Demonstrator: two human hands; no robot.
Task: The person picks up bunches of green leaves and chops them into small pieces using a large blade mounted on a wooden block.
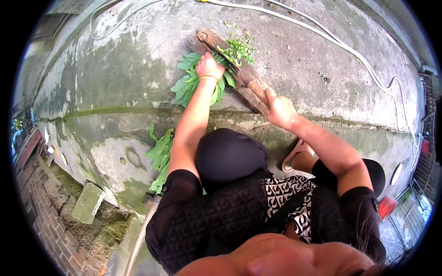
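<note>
Chopping, apparently | left hand (210,67) clasping leaves (185,88) at board (246,94) | right hand (282,110) gripping knife (258,91) | next cut likely needs leaves fed bladeward

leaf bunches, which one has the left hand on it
The upper bunch, at the wooden board, with the left hand gripping it. The other bunch lies lower, away from that hand.

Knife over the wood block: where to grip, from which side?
Probably the wooden handle, coming from the person's near right: it slants that way, clear of the dark blade, and the right hand holds its near end. Avoid the blade end; the left hand holds green leaves beside it.
</note>
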